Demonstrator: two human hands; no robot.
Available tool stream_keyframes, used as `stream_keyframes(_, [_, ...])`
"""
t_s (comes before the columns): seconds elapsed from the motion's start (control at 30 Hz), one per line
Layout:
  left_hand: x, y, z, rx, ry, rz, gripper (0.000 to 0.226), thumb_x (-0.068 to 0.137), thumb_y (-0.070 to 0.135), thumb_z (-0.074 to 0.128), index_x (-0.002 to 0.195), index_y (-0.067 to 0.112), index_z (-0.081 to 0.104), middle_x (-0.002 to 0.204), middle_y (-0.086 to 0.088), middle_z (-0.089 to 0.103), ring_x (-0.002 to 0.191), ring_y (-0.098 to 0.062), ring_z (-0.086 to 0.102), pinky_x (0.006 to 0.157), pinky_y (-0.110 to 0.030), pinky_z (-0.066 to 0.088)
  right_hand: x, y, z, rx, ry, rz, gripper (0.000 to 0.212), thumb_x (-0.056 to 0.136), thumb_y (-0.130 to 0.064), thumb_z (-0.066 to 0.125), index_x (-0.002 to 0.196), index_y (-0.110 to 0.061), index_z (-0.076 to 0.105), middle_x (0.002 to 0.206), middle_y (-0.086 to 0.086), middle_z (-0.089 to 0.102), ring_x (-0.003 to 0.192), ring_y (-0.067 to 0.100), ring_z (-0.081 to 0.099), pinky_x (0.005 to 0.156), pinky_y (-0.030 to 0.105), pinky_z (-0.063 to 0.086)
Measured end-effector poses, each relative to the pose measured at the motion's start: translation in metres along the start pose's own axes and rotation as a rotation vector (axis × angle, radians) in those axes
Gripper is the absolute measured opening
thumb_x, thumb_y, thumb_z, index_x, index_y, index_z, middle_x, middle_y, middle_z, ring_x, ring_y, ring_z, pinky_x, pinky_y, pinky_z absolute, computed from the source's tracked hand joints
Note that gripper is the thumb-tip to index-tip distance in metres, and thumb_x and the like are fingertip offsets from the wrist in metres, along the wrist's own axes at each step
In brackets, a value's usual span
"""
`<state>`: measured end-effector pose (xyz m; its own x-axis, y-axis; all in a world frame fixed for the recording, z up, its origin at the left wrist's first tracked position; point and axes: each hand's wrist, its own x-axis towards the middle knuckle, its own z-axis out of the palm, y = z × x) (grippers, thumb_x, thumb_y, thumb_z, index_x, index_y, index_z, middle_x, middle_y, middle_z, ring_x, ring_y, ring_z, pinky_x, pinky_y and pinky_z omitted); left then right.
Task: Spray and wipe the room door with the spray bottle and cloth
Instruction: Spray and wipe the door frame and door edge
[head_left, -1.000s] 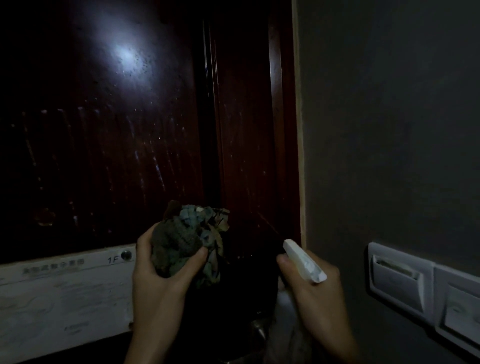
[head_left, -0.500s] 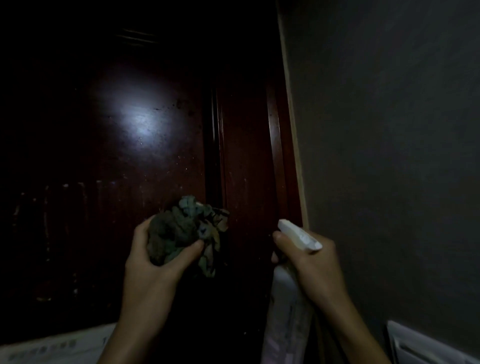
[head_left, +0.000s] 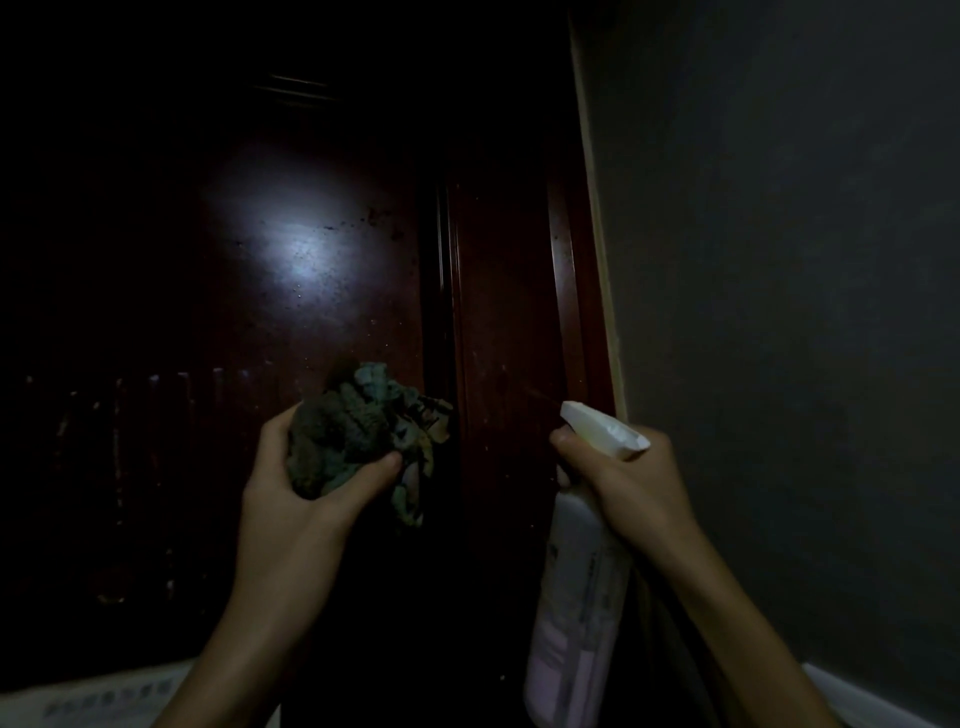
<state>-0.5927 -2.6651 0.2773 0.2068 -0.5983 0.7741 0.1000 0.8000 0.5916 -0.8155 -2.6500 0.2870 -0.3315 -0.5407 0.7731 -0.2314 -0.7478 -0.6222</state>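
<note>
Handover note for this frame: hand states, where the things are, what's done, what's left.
Left hand grips the crumpled cloth, held up before the door.
Right hand grips the spray bottle, nozzle aimed at the door's right side, a faint mist streak off it.
Done: droplets and run marks show on the door.
Left: wipe it down; no wiped patch is evident in this dim view.

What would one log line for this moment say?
left hand: holds bunched cloth | right hand: grips spray bottle, nozzle toward door
</note>
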Motion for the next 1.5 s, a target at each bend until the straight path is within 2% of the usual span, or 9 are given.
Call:
stream_keyframes(0.17, [0.003, 0.001, -0.003, 0.017, 0.014, 0.024, 0.054, 0.072, 0.009, 0.079, 0.117, 0.029, 0.058, 0.103, 0.004, 0.072, 0.091, -0.006, 0.069, 0.081, -0.028, 0.052, 0.000, -0.005, 0.005, 0.058, -0.010, 0.022, 0.003, 0.086, -0.011, 0.070, 0.085, -0.009, 0.071, 0.062, 0.010, 0.068, 0.058, 0.014, 0.063, 0.055, 0.020, 0.050])
stream_keyframes(0.3, [0.003, -0.001, -0.005, 0.022, 0.016, 0.031, 0.052, 0.071, 0.006, 0.079, 0.112, 0.030, 0.059, 0.100, 0.003, 0.073, 0.089, -0.006, 0.070, 0.082, -0.028, 0.052, 0.002, -0.006, 0.007, 0.069, -0.044, 0.024, 0.011, 0.088, -0.014, 0.068, 0.087, -0.025, 0.069, 0.065, 0.008, 0.071, 0.061, 0.012, 0.066, 0.058, 0.020, 0.052])
stream_keyframes(0.47, [0.001, -0.001, -0.007, 0.013, 0.013, 0.004, 0.050, 0.072, 0.007, 0.079, 0.108, 0.035, 0.060, 0.097, 0.005, 0.073, 0.086, -0.005, 0.070, 0.080, -0.029, 0.053, 0.002, -0.004, 0.009, 0.029, 0.017, -0.029, 0.015, 0.086, -0.012, 0.071, 0.073, -0.018, 0.069, 0.063, 0.006, 0.068, 0.059, 0.011, 0.064, 0.057, 0.022, 0.050])
stream_keyframes(0.7, [-0.002, -0.002, -0.006, 0.017, -0.013, -0.006, 0.051, 0.072, 0.006, 0.079, 0.109, 0.036, 0.060, 0.100, 0.006, 0.073, 0.090, -0.008, 0.070, 0.084, -0.032, 0.054, 0.008, 0.004, 0.006, 0.014, 0.080, -0.078, 0.013, 0.086, -0.010, 0.070, 0.086, 0.003, 0.067, 0.059, 0.012, 0.064, 0.055, 0.010, 0.059, 0.052, 0.017, 0.046])
stream_keyframes(0.83, [-0.004, -0.002, -0.004, 0.002, -0.034, -0.013, 0.051, 0.073, 0.007, 0.079, 0.111, 0.035, 0.060, 0.098, 0.014, 0.073, 0.088, -0.005, 0.070, 0.083, -0.031, 0.053, 0.006, 0.003, 0.004, -0.011, 0.053, -0.085, 0.015, 0.088, -0.013, 0.069, 0.081, -0.001, 0.072, 0.062, 0.016, 0.069, 0.054, 0.011, 0.063, 0.054, 0.019, 0.049])
stream_keyframes(1.0, [-0.004, -0.003, -0.001, -0.007, -0.033, 0.009, 0.054, 0.071, 0.006, 0.080, 0.114, 0.033, 0.060, 0.099, 0.013, 0.073, 0.089, -0.004, 0.070, 0.080, -0.026, 0.051, 0.006, 0.005, 0.003, -0.009, 0.084, -0.056, 0.021, 0.086, -0.013, 0.071, 0.087, 0.007, 0.067, 0.078, 0.023, 0.069, 0.063, 0.016, 0.063, 0.061, 0.029, 0.049])
stream_keyframes(1.23, [-0.004, -0.005, -0.001, 0.003, -0.039, 0.013, 0.054, 0.071, 0.009, 0.081, 0.113, 0.036, 0.059, 0.101, 0.011, 0.073, 0.091, -0.003, 0.069, 0.077, -0.023, 0.050, 0.003, 0.005, 0.000, -0.047, 0.071, -0.026, 0.021, 0.089, -0.017, 0.068, 0.080, 0.002, 0.070, 0.058, 0.012, 0.068, 0.054, 0.014, 0.062, 0.056, 0.024, 0.049])
stream_keyframes(1.37, [-0.005, -0.004, -0.002, -0.001, -0.039, 0.010, 0.056, 0.071, 0.010, 0.081, 0.117, 0.033, 0.058, 0.104, 0.007, 0.072, 0.092, -0.003, 0.069, 0.077, -0.022, 0.050, -0.001, 0.004, 0.000, -0.031, 0.047, -0.003, 0.013, 0.089, -0.018, 0.069, 0.096, -0.007, 0.073, 0.064, 0.015, 0.071, 0.056, 0.012, 0.065, 0.056, 0.018, 0.051])
stream_keyframes(1.5, [-0.006, -0.004, -0.003, -0.015, -0.034, -0.010, 0.055, 0.071, 0.011, 0.081, 0.116, 0.034, 0.059, 0.103, 0.007, 0.072, 0.092, -0.006, 0.070, 0.078, -0.027, 0.052, -0.006, 0.006, 0.001, -0.074, -0.006, 0.088, 0.012, 0.088, -0.023, 0.068, 0.100, -0.023, 0.072, 0.074, 0.013, 0.074, 0.071, 0.019, 0.072, 0.071, 0.033, 0.055])
